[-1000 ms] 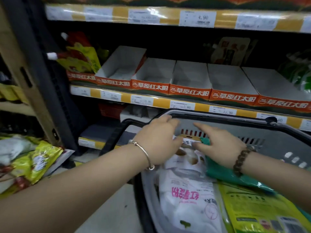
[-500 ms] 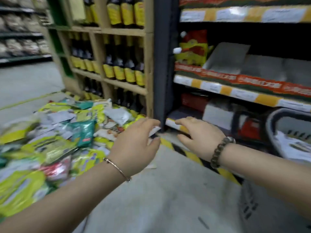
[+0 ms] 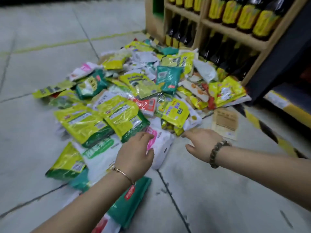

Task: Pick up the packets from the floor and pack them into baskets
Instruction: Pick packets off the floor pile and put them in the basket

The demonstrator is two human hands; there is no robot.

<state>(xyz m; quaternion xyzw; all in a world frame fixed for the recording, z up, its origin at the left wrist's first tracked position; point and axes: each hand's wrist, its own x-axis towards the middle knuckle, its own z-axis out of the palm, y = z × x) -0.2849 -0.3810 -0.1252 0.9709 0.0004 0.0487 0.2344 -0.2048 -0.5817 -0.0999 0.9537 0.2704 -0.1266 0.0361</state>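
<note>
Heap of packets (image 3: 134,91) on the grey floor (image 3: 42,31), seen from the head camera. The heap lies against the foot of a wooden shelf (image 3: 230,33) that carries dark bottles (image 3: 245,17) with yellow labels. Most packets are yellow-green, some teal, white or red, and they overlap one another at all angles. A teal packet (image 3: 168,78) lies near the top of the heap. Two large yellow packets (image 3: 84,123) lie side by side at its near left edge. A flat brown packet (image 3: 225,122) lies by itself on the floor just to the right of the heap. A white and pink packet (image 3: 162,143) lies at the near edge of the heap, between the two hands.

Left hand (image 3: 134,155): open, fingers loosely bent, held over the left part of the white and pink packet. It grips nothing, and whether the fingertips touch the packet cannot be told. A thin metal bangle (image 3: 124,174) sits on the wrist. A green packet (image 3: 133,199) lies on the floor under the left forearm.

Right hand (image 3: 202,143): open, palm down, fingers stretched toward the heap, holding nothing. Its foremost fingertip is just beside the corner of a yellow packet (image 3: 175,113). A bracelet of dark beads (image 3: 217,153) sits on the wrist.

A yellow line (image 3: 58,43) runs across the floor behind the heap, and a black and yellow striped band (image 3: 269,132) marks the floor at right.
</note>
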